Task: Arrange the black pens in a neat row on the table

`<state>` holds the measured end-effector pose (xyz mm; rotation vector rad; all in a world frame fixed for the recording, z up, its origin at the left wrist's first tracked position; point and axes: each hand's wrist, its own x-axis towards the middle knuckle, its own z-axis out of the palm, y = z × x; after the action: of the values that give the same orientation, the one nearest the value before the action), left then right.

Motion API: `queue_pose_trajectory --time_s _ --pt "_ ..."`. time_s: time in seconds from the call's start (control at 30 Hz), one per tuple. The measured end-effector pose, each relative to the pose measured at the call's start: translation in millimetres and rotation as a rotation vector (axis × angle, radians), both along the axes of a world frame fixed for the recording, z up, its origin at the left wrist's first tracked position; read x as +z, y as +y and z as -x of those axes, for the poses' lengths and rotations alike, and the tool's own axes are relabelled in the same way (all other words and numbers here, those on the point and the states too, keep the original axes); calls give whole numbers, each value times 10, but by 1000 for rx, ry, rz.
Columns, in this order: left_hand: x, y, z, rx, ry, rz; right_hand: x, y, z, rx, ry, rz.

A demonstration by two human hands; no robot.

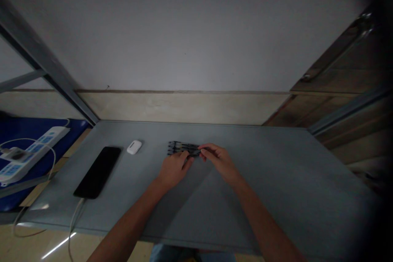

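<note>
Several thin dark pen-like items [181, 146] lie side by side on the grey table, near its back middle. My left hand [176, 166] rests at their near side, its fingers bent over them and touching them. At their right end, my right hand [218, 161] pinches the tips between thumb and fingers. Fine detail of the items is too dark and small to tell.
On the grey table [270, 180], a black phone [98, 172] with a white cable [73, 217] and a white earphone case [134, 147] lie to the left. A white power strip [33, 155] sits on a blue surface [12, 129] at far left. Metal posts flank the table.
</note>
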<state>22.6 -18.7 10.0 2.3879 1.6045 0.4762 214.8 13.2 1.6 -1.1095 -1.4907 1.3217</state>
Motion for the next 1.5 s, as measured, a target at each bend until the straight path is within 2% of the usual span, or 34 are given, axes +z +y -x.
queue_pose_trajectory --time_s 0.13,0.4,0.57,0.73,0.9,1.1,1.3,1.5 --pt "-19 -19 -12 11 -10 15 3 -33 39 114 -51 12" --pt "3 -33 -16 -1 -37 79 14 -28 6 157 -90 -7" --pt "-37 -28 -15 -13 -48 83 -20 -26 18 190 -107 -47" --pt "-39 -33 -17 2 -43 97 -17 -52 67 142 -218 -116" --pt "7 -34 -18 -81 -38 83 -1 -86 85 80 -386 -124" --pt "32 -35 -18 -28 4 74 62 -113 87 117 -342 -202" --pt "47 -72 -44 -101 -53 80 32 -102 94 96 -399 -100" --pt "37 -54 -22 -58 9 81 46 -102 91 117 -317 -185"
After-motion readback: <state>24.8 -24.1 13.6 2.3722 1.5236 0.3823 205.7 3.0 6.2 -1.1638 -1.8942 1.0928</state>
